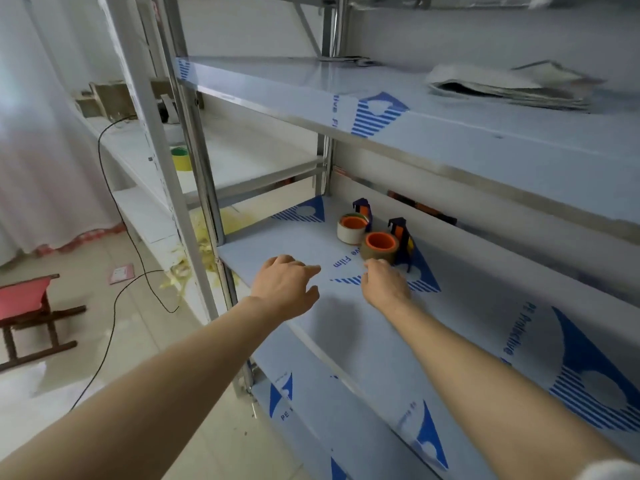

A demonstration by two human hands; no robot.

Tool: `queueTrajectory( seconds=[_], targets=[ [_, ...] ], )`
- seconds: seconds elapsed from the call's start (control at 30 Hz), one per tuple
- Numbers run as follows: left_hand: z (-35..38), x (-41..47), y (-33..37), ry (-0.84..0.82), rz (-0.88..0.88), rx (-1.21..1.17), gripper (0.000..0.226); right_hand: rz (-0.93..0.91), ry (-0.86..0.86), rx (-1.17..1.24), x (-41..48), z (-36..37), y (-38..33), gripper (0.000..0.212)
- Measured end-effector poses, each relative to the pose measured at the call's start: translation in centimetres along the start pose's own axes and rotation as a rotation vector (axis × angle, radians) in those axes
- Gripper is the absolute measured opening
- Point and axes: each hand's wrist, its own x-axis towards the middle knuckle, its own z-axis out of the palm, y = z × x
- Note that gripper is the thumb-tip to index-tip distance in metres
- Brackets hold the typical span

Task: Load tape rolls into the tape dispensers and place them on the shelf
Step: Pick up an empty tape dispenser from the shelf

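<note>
Both hands reach over the middle shelf (277, 247), which is covered in pale film with blue print. Left hand (285, 285) hovers palm down over the film, fingers loosely spread, holding nothing. Right hand (384, 282) is at the base of the near dispenser (403, 242); its fingers curl downward beside the brown roll (380, 249), and whether they touch or grip it I cannot tell.

Two loaded dispensers sit toward the back left of this shelf. The near one is dark blue, with a brown roll on an orange hub. The far dispenser (363, 207), just behind and to the left, carries a white roll (350, 232), also on an orange hub. The two rolls lie close together, nearly touching.

On the shelf above lies a stack of folded grey bags (502, 86). Through the rack's uprights, a yellow roll (180, 159) with a green core stands on a neighbouring shelf at left. Yellowish tape scraps (183, 268) litter the floor by the rack's foot, a black cable (114, 216) trails across the tiles, and a red stool (29, 306) stands at far left.
</note>
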Motion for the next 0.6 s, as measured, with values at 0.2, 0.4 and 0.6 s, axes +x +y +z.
queueTrajectory(
  seconds=[0.2, 0.4, 0.6],
  targets=[
    [0.8, 6.4, -3.8, -0.040, 0.077, -0.012, 0.049, 0.159, 0.030, -0.040, 6.7, 0.3, 0.0, 0.029],
    [1.3, 11.5, -6.8, -0.084, 0.171, -0.024, 0.050, 0.238, -0.057, -0.051, 10.3, 1.3, 0.1, 0.043],
    [2.1, 16.4, -9.6, -0.124, 0.340, -0.034, 0.050, 0.386, -0.060, -0.054, 12.9, 3.2, -1.3, 0.037]
  ],
)
